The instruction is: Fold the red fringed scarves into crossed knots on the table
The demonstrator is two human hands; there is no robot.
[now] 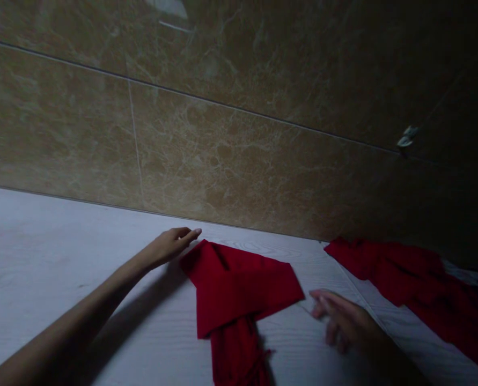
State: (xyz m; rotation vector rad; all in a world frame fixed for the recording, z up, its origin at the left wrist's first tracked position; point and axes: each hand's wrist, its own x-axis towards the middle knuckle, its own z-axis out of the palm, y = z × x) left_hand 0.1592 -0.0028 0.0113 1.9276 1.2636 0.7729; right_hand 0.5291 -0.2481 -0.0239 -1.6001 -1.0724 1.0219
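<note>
- Centrally, the red cloth (230,300) lies folded on the white surface (61,252), near the wall (214,161).
- Left hand (174,245) is just beside its upper left corner, fingers loosely extended, gripping nothing.
- Right hand (341,321), blurred, is near its right corner; I cannot tell whether it pinches something.
- Second cloth (419,284) lies at right.
</note>
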